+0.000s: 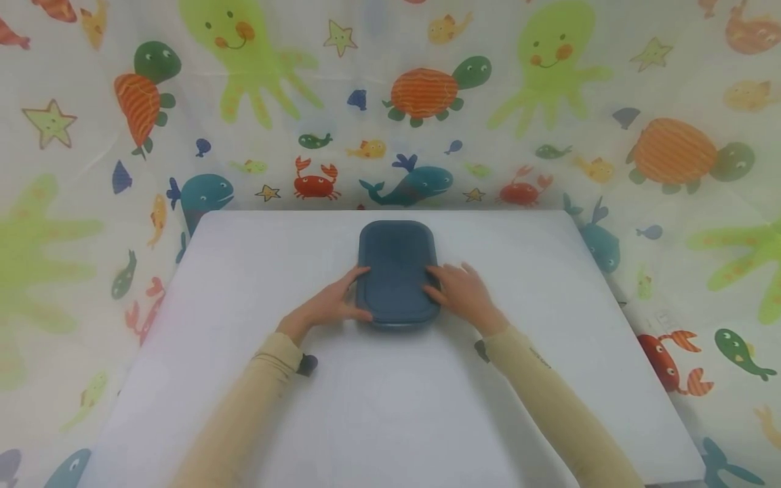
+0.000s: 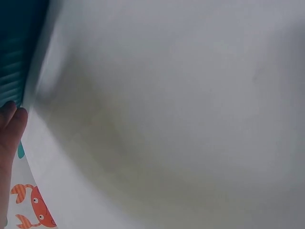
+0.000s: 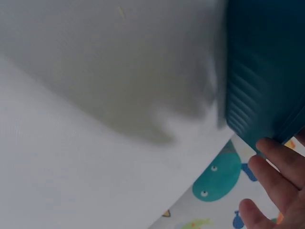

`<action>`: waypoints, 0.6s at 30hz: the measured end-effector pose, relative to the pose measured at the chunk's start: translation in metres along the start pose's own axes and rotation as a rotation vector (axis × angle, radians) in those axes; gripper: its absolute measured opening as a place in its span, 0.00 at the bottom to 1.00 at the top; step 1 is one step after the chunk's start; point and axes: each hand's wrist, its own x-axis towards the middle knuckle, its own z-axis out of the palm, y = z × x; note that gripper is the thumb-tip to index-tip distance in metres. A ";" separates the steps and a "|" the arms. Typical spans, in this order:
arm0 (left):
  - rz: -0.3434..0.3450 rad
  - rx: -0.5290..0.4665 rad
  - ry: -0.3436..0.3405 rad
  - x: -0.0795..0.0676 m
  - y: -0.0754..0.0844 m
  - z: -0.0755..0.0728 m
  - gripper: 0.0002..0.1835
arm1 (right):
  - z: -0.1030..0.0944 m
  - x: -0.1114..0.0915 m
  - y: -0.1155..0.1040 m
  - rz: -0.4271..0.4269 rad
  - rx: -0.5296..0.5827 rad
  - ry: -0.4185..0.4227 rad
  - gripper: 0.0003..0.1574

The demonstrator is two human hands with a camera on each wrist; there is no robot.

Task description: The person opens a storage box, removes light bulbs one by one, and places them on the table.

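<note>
A blue rectangular box with a matching lid (image 1: 398, 271) is in the middle of the head view, near the far side of the white table. My left hand (image 1: 329, 301) holds its left side, the thumb at the near left corner and a fingertip on the lid's edge. From the right, my right hand (image 1: 466, 295) grips the other side, with fingertips over the lid's rim. Ribbed side walls of the box (image 3: 245, 95) show in the right wrist view, beside the right fingers (image 3: 276, 181). What the box contains is hidden.
The white table (image 1: 256, 251) ends just beyond the box. Behind it and on both sides hangs a curtain (image 1: 378, 41) printed with sea animals. Dark rounded pieces (image 1: 308, 364) show under both cuffs.
</note>
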 end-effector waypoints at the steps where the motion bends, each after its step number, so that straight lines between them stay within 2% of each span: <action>1: -0.001 -0.001 -0.003 0.000 0.000 0.000 0.63 | 0.000 0.000 0.000 0.000 0.002 0.002 0.31; 6: 0.001 -0.006 -0.009 0.001 0.000 0.001 0.64 | 0.001 -0.001 0.002 -0.001 0.060 -0.029 0.35; 14: 0.007 -0.014 0.008 0.003 0.001 0.004 0.65 | 0.004 -0.005 0.012 -0.014 0.205 -0.128 0.54; 18: 0.014 -0.016 0.020 0.004 0.001 0.006 0.65 | 0.005 -0.007 0.016 -0.015 0.256 -0.167 0.60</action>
